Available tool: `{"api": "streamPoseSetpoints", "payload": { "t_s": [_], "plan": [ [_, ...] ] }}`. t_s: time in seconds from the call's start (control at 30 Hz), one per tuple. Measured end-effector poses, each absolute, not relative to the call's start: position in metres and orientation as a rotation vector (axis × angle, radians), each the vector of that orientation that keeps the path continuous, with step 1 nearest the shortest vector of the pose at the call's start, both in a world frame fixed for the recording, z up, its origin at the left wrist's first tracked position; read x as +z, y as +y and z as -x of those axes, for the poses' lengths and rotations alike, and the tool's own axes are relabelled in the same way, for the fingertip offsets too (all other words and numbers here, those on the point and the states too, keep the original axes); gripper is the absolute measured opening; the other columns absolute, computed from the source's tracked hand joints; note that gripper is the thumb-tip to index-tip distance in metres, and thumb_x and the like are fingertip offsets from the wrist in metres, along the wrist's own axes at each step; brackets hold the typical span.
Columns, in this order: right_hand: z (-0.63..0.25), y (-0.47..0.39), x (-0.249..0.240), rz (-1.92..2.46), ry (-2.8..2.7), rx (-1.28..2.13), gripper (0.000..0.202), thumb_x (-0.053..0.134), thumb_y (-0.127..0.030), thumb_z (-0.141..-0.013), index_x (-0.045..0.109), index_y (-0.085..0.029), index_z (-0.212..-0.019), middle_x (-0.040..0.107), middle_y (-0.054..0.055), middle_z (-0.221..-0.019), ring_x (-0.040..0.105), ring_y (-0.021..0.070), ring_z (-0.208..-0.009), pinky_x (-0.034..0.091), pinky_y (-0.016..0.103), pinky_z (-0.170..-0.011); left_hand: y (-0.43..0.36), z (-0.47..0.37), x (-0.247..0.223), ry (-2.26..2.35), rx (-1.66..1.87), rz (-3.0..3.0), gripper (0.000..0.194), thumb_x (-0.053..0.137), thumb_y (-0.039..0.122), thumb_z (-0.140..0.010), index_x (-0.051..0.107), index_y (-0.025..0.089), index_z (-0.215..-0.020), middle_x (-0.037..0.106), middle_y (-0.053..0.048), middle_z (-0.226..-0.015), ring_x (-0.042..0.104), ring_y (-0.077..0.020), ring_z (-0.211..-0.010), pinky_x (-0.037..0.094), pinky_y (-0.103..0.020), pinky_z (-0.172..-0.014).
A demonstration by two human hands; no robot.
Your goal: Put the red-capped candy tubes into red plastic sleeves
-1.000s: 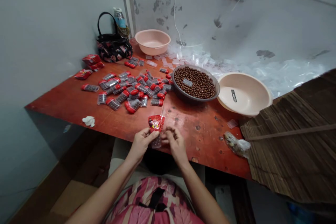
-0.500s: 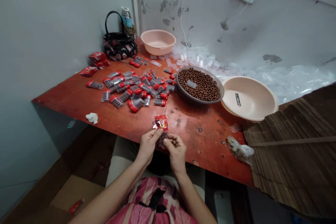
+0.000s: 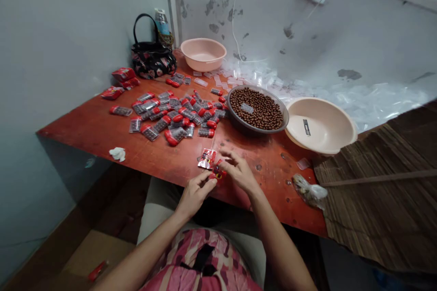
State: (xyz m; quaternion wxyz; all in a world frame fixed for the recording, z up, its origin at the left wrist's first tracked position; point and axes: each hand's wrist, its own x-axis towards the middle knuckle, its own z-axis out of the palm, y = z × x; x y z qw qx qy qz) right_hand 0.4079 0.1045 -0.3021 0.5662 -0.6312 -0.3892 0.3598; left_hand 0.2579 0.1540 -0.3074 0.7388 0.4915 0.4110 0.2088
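Note:
My left hand point(image 3: 196, 192) is closed in a pinch at the table's front edge, on a small red printed packet point(image 3: 219, 174). Over that packet's right side reaches my right hand point(image 3: 240, 173), its fingers stretched and apart, close to the packet's top. Whether its thumb touches the packet is hard to see. Another red packet point(image 3: 206, 158) lies flat on the table just beyond my left fingertips. Farther back spreads a pile of clear packs with red ends point(image 3: 175, 134), filled with dark balls.
A grey bowl of brown balls point(image 3: 257, 109) stands right of the pile, beside a cream basin point(image 3: 336, 122). A pink basin point(image 3: 204, 56) and a black handbag point(image 3: 153, 61) are at the back. Stacked cardboard point(image 3: 372, 200) covers the right side; a knotted plastic bag point(image 3: 309, 193) lies near it.
My right hand has let go and moved up and right, its fingers spreading. The clear pack of dark balls between my hands no longer shows; a second red packet now appears there.

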Motion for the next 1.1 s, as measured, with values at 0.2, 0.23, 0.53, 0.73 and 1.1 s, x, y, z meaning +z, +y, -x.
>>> {"api": "streamPoseSetpoints", "payload": {
  "t_s": [0.2, 0.23, 0.53, 0.73, 1.1],
  "plan": [
    [-0.39, 0.119, -0.311, 1.718, -0.973, 0.537, 0.023, 0.055, -0.032, -0.076, 0.058, -0.018, -0.058, 0.053, -0.003, -0.056, 0.046, 0.0104, -0.054, 0.035, 0.021, -0.053, 0.144, -0.261, -0.313, 0.849, 0.379, -1.086, 0.021, 0.059, 0.036, -0.069, 0.062, 0.017, -0.078, 0.06, 0.0, -0.063, 0.059, -0.0173, -0.055, 0.048, -0.028, -0.052],
    [-0.385, 0.12, -0.315, 1.753, -0.935, 0.48, 0.023, 0.056, -0.032, -0.075, 0.058, -0.018, -0.058, 0.053, -0.003, -0.056, 0.046, 0.0106, -0.055, 0.034, 0.022, -0.054, 0.144, -0.261, -0.314, 0.855, 0.392, -1.085, 0.022, 0.058, 0.037, -0.07, 0.062, 0.017, -0.078, 0.059, 0.0, -0.062, 0.058, -0.0164, -0.053, 0.048, -0.028, -0.052],
    [-0.364, 0.099, -0.326, 1.379, -0.364, 0.836, 0.027, 0.053, -0.036, -0.078, 0.053, -0.018, -0.096, 0.061, 0.003, -0.084, 0.058, 0.0119, -0.064, 0.048, 0.023, -0.056, 0.161, -0.264, -0.308, 0.857, 0.633, -0.805, 0.02, 0.059, 0.031, -0.073, 0.063, 0.013, -0.08, 0.065, -0.003, -0.073, 0.057, -0.0125, -0.066, 0.043, -0.023, -0.065],
    [-0.339, 0.079, -0.325, 1.31, -0.344, 0.995, 0.027, 0.062, -0.031, -0.071, 0.054, -0.017, -0.092, 0.063, 0.0, -0.071, 0.059, 0.0123, -0.057, 0.051, 0.025, -0.055, 0.16, -0.274, -0.307, 0.78, 0.592, -0.636, 0.024, 0.06, 0.034, -0.072, 0.061, 0.013, -0.084, 0.063, -0.002, -0.071, 0.054, -0.01, -0.055, 0.041, -0.021, -0.051],
    [-0.338, 0.074, -0.325, 1.269, -0.331, 1.035, 0.018, 0.065, -0.028, -0.07, 0.055, -0.014, -0.076, 0.061, -0.002, -0.056, 0.057, 0.0111, -0.046, 0.047, 0.021, -0.045, 0.168, -0.268, -0.306, 0.797, 0.435, -0.743, 0.025, 0.064, 0.031, -0.068, 0.064, 0.008, -0.079, 0.063, -0.004, -0.06, 0.052, -0.0107, -0.044, 0.038, -0.021, -0.041]
  ]
}}
